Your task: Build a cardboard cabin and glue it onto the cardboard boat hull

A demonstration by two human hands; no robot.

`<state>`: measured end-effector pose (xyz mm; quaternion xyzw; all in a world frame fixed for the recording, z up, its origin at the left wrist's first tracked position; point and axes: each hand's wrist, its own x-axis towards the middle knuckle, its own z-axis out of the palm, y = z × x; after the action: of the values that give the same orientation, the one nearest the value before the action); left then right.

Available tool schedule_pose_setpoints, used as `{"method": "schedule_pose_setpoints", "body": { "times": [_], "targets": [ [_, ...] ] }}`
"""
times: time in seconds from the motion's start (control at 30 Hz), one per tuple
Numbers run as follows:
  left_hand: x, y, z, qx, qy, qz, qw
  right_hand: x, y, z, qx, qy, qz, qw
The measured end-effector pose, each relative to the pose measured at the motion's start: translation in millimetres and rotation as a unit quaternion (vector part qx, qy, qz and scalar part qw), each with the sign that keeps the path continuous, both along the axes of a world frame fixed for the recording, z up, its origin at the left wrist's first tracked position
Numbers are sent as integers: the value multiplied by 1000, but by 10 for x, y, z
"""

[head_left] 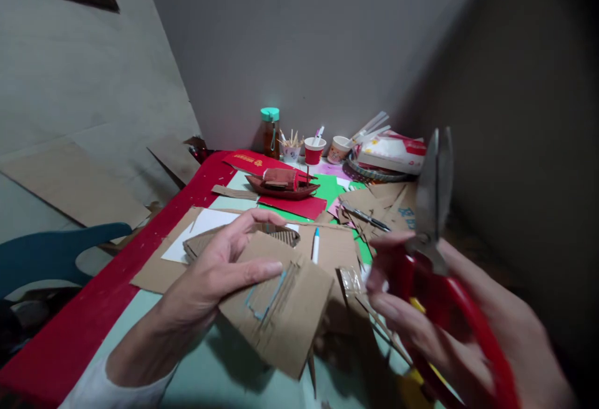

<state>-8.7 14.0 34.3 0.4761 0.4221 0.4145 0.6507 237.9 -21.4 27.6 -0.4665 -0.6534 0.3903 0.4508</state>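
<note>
My left hand [223,269] grips a brown corrugated cardboard piece [285,315] with a blue drawn outline, holding it above the table. My right hand [449,328] holds red-handled scissors [435,209], blades pointing up and nearly closed, to the right of the cardboard. The scissors do not touch the cardboard.
The table [70,334] has a red edge and pale green top, strewn with cardboard scraps, white paper [206,225], a pen [316,244], green and red sheets. A cardboard boat model [281,183] sits further back. Cups, a bottle [270,131] and a bag stand by the wall. A blue chair [51,253] is left.
</note>
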Motion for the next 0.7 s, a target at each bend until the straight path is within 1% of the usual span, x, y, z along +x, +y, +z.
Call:
{"method": "schedule_pose_setpoints", "body": {
  "times": [0.03,0.07,0.1,0.13,0.2,0.23,0.27,0.37,0.43,0.5,0.57,0.63,0.7],
  "targets": [
    [11,-9,0,2,9,-46,999,-37,13,43,0,8,-6,1000],
    [26,-14,-1,10,19,-89,996,-82,27,68,4,15,7,1000],
    [45,-17,-5,22,27,-125,992,-129,40,77,-10,17,38,999],
    [65,-17,-10,34,31,-148,988,-175,49,74,-36,25,65,997],
    [103,-16,-27,43,30,-161,986,-254,55,54,-101,52,111,987],
    [120,-16,-37,35,25,-152,987,-284,55,43,-119,71,113,984],
    [134,-19,-48,20,13,-130,991,-305,53,33,-123,85,104,983],
    [181,-42,-84,-29,-39,-28,998,-336,51,-2,-74,94,23,993],
    [226,-71,-108,-53,-75,29,995,-346,54,-42,-41,94,-28,994],
    [277,-106,-128,-83,-100,50,990,-355,55,-91,-23,99,-54,993],
    [319,-137,-139,-98,-113,69,986,-348,47,-123,-22,103,-54,993],
    [338,-148,-140,-94,-111,94,985,-309,27,-114,-20,93,-56,994],
    [328,-136,-132,-75,-113,125,983,-240,-7,-71,-9,52,-67,996]
  ]
}}
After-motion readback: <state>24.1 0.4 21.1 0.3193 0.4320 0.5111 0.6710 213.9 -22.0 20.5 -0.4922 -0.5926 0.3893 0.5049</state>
